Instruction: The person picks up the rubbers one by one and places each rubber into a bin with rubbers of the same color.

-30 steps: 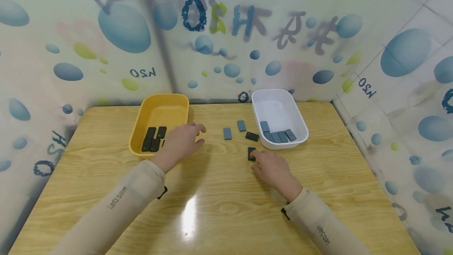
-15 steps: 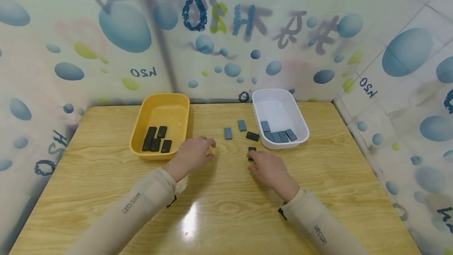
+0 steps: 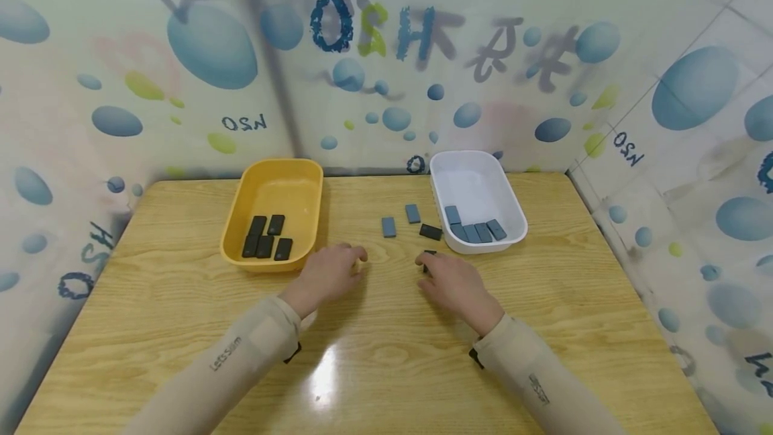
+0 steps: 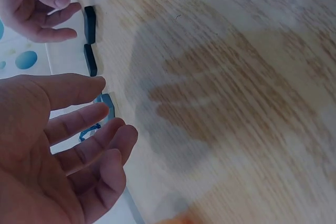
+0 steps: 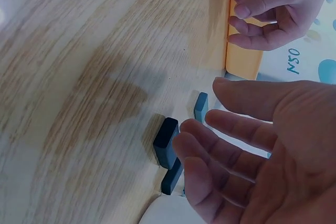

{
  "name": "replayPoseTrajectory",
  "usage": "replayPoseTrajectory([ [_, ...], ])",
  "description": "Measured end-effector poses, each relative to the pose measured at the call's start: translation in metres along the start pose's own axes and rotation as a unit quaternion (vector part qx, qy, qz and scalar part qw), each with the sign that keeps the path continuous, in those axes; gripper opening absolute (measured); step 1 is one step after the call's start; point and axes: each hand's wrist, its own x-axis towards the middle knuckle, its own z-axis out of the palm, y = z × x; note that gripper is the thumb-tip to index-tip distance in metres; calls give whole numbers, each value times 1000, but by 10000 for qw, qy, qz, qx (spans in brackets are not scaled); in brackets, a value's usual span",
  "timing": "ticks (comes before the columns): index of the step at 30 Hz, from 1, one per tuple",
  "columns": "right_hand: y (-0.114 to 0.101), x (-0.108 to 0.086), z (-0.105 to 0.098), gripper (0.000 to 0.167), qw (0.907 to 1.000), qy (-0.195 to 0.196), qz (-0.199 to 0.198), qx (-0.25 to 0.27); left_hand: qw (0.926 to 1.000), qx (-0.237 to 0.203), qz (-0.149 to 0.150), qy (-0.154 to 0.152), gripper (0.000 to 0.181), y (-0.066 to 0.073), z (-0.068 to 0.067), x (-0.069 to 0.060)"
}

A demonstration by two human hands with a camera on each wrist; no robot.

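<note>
My left hand [image 3: 329,274] hovers over the table just right of the yellow tub's near corner, fingers loosely bent around nothing. Beyond a black rectangular tile's near end, my right hand [image 3: 455,284] hangs with relaxed fingers and partly hides that tile. In the right wrist view the black tile [image 5: 166,142] lies beside the fingertips; whether they touch it I cannot tell. A second black tile [image 3: 431,231] lies against the white tub's left side. Two blue-grey tiles, a nearer one [image 3: 388,227] and a farther one [image 3: 413,213], lie between the tubs.
The yellow tub [image 3: 284,180] at the back left holds several black tiles [image 3: 264,246]. At the back right, the white tub [image 3: 468,180] holds several blue-grey tiles [image 3: 482,232]. A patterned wall covering [image 3: 386,106] stands behind the wooden table [image 3: 386,368].
My left hand has moved right and nearer to me, away from the yellow tub. My right hand has shifted slightly left over the black tile. The tiles appear unmoved.
</note>
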Motion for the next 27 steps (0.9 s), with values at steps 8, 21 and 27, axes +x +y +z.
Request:
replayPoseTrajectory([
  [8,-5,10,1,35,9999,-94,-142,27,10000,-46,-12,79,26,-1,6,0],
  [21,-22,48,3,39,9991,55,-290,-298,9996,-294,-35,42,26,0,9,2],
  [27,-26,64,4,45,9996,61,-59,-286,9992,-371,-13,117,24,-1,12,2],
])
